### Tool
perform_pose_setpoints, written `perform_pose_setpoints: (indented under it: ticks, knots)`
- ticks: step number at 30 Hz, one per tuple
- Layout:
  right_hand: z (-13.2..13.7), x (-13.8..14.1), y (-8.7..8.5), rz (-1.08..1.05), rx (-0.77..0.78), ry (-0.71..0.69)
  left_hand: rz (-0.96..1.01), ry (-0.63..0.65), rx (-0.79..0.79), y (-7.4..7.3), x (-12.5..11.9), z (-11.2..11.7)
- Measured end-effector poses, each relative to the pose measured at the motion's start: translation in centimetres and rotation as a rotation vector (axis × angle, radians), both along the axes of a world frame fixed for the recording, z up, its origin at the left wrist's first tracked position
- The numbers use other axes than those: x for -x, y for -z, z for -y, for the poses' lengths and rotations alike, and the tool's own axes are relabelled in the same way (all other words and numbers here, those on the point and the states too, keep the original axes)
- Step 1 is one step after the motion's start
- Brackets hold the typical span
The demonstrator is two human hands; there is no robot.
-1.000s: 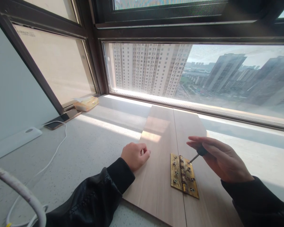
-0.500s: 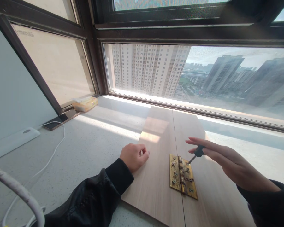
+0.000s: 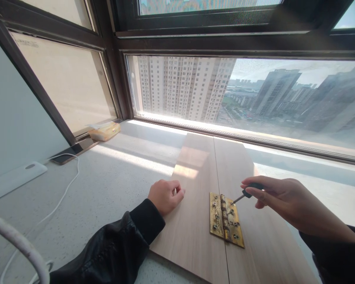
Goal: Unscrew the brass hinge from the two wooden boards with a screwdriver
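A brass-coloured butt hinge (image 3: 217, 227) lies open across the seam between two pale wooden boards (image 3: 192, 236). Several screws sit in both of its leaves. My right hand (image 3: 284, 197) grips a small screwdriver (image 3: 254, 187) by its dark handle, fingers and thumb pinched on it. The screwdriver leans, its tip at the uppermost screw of the right leaf. My left hand (image 3: 166, 197) rests on the left board's edge, fingers curled with thumb against forefinger. Nothing shows in the left hand's curl.
The boards lie on a speckled white counter (image 3: 106, 185) below a dark-framed window (image 3: 180, 88). On the left are a tissue pack (image 3: 105, 131), a phone (image 3: 65, 154), a white cable (image 3: 73, 181) and a long white device (image 3: 17, 179). A thick pale hose (image 3: 20, 244) curves at lower left.
My right hand's fingers, stretched out along the screwdriver before, are now bent and pinched around its handle. The screwdriver is tilted lower. My left hand stays put; the view has shifted slightly.
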State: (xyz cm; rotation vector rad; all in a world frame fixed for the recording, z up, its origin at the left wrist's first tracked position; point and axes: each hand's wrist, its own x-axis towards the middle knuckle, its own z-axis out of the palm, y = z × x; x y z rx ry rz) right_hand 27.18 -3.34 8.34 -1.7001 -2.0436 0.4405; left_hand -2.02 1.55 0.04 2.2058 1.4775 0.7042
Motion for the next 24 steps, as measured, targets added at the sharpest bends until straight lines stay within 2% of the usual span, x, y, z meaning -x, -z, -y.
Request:
perform_pose_setpoints:
  ticks: [10,19,24]
  knots:
    - [0.4,0.3,-0.6,0.193,0.029,0.097,-0.013,-0.009,0.0,0.3,0.1,-0.1]
    - [0.4,1.1,-0.4,0.328,-0.078,0.056,-0.014,-0.012,-0.006,0.2,0.0,0.0]
    - [0.1,0.4,0.0,0.433,-0.089,0.148,-0.021,-0.006,-0.007,0.1,0.1,0.0]
